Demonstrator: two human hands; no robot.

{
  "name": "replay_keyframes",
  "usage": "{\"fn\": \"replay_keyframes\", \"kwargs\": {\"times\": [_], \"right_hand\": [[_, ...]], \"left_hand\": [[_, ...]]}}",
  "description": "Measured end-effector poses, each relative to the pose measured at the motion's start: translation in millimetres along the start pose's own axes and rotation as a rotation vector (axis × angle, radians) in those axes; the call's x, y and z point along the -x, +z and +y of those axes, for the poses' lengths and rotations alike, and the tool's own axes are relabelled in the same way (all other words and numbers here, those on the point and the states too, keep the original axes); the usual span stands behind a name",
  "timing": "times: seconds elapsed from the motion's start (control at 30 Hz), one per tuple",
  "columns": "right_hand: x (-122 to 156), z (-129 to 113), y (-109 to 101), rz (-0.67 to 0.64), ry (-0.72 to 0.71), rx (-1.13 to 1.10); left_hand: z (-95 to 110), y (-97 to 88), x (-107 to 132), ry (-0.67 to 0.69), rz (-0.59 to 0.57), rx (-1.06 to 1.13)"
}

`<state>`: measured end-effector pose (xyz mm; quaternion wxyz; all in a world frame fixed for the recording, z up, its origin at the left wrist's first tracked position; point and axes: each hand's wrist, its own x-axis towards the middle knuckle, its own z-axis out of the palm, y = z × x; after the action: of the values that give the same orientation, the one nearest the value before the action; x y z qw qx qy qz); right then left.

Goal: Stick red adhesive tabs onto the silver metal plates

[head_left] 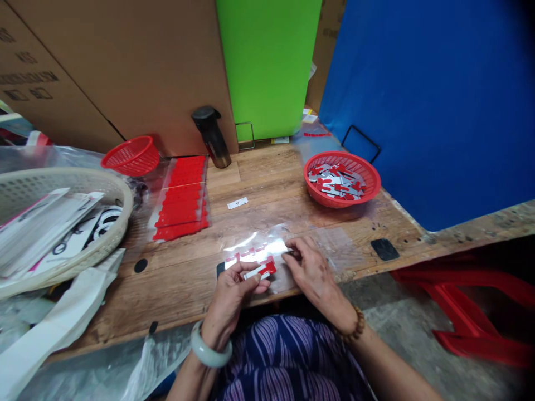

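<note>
Left hand (232, 288) pinching red-white piece (267, 268), right hand (314, 273), grip unclear, red basket (371, 179) of similar pieces (339, 182)

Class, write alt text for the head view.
A person's left hand holds a red-and-white piece over clear plastic on a wooden bench, the right hand close by. Farther right sits a red basket of similar pieces.

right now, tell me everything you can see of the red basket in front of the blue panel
The basket is red, round and shallow, plastic by its look, with slotted walls and a wide rim. It stands upright on the wooden tabletop, beyond the right hand, and holds a jumbled heap of flat red-and-silver pieces. Neither hand touches it. Whether it touches the blue panel is hard to tell.
</note>
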<state>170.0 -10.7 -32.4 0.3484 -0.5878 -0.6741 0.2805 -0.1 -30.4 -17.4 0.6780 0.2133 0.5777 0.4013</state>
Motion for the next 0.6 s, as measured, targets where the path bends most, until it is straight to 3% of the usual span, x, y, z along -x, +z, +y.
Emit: {"fn": "replay_keyframes", "kwargs": {"times": [0.13, 0.33, 0.6], "right_hand": [[-3, 0, -7, -0.104, 0.103, -0.199], [-1, -9, 3, -0.363, 0.198, -0.482], [-9, -2, 12, -0.534, 0.443, -0.869]], "left_hand": [[2, 0.6, 1, -0.009, -0.004, -0.002], [2, 2.8, 2, -0.015, -0.052, -0.03], [3, 2.0, 3, 0.0, -0.062, -0.011]]}}
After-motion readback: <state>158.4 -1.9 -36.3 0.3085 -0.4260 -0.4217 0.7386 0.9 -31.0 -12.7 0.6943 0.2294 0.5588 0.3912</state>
